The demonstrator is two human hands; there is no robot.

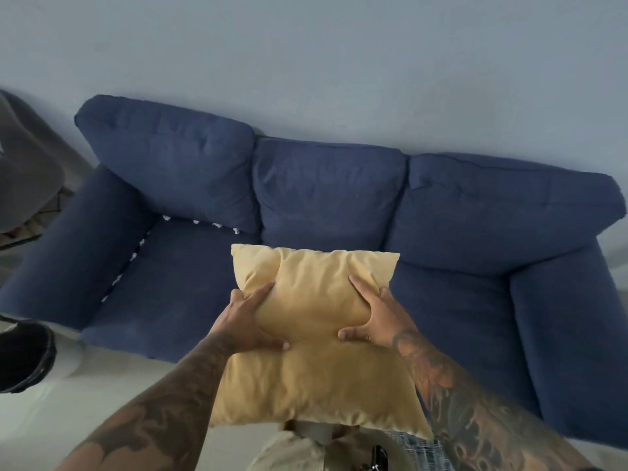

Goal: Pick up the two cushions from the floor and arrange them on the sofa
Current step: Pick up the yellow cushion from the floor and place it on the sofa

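I hold a square yellow cushion in the air in front of the dark blue sofa, over its middle seat and front edge. My left hand grips the cushion's left side, fingers spread on its face. On the right side, my right hand grips it the same way. No second cushion is in view. The sofa has three back pillows, and its seats hold nothing.
A pale wall stands behind the sofa. A grey draped object is at the far left beside the sofa arm. A dark object lies on the light floor at the left edge.
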